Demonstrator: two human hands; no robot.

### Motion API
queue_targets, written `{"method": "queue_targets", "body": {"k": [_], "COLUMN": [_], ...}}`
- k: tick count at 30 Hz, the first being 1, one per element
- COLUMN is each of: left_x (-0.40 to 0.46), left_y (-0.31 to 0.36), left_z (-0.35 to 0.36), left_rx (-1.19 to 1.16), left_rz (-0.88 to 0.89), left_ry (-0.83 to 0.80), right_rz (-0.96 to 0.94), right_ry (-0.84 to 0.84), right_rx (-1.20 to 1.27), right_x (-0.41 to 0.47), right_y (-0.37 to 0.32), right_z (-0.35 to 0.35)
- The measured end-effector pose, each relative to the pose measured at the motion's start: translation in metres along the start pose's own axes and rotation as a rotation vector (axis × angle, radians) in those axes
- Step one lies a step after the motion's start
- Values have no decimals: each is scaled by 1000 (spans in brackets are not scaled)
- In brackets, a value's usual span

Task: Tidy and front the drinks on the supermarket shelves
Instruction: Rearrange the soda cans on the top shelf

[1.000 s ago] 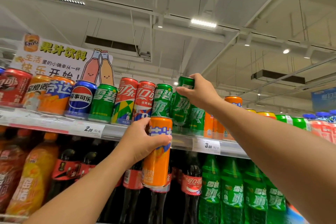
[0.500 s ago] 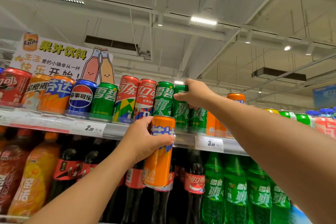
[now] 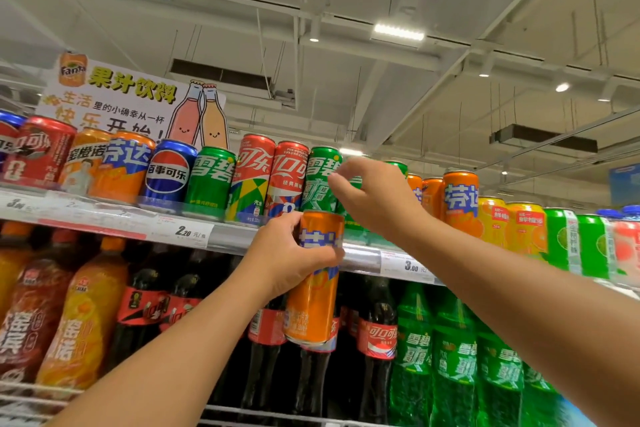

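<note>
An orange Fanta can is held upright by the left hand, whose fingers and thumb are wrapped round its upper half. The can is kept in front of the shelf edge, its top just below the row of cans and its lower half in front of the cola bottles beneath.

The right hand is raised at the top shelf, fingers curved toward a green Sprite can that is mostly hidden behind it. Whether that can is actually gripped cannot be told.

On the top shelf, left of the right hand, nine front cans can be counted: at the far left a partly cut-off one, then one red can, two orange, one blue Pepsi can, one green Sprite, two tall red Coca-Cola cans and one tall green Sprite can. These are packed side by side, touching. Right of the right arm three orange Fanta cans are seen, then two yellow-orange cans and two green ones; further cans at the frame edge are cut off.

Two price tags are readable on the shelf rail. A Fanta sign is stood behind the left cans.

On the lower shelf, orange drink bottles are ranged at left, dark cola bottles in the middle, and at least four green Sprite bottles at right. Open air is left between the held can and the rail.
</note>
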State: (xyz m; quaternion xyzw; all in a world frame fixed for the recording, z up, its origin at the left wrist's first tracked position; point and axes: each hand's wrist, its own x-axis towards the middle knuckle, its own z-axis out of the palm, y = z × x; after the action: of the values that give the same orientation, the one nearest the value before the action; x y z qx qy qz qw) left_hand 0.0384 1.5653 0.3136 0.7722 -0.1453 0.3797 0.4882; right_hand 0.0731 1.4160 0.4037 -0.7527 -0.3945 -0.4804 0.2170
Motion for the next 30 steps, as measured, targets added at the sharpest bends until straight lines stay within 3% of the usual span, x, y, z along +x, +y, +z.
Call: {"method": "queue_targets", "body": {"k": [5, 12, 16, 25, 30], "left_x": [-1, -1, -4, -14, -13], "left_y": [3, 2, 0, -3, 13], "left_z": [1, -1, -3, 25, 44], "left_rx": [44, 101, 138, 1129, 1225], "left_rz": [24, 76, 166, 398, 331], "left_ry": [-7, -41, -164, -118, -74], "right_rz": [326, 372, 356, 320, 302], "right_ry": [-343, -302, -256, -82, 14], "right_rx": [227, 281, 331, 290, 164], "right_x": [-40, -47, -50, -29, -4], "right_y": [-19, -26, -13, 41, 64], "right_z": [2, 7, -9, -119, -140]}}
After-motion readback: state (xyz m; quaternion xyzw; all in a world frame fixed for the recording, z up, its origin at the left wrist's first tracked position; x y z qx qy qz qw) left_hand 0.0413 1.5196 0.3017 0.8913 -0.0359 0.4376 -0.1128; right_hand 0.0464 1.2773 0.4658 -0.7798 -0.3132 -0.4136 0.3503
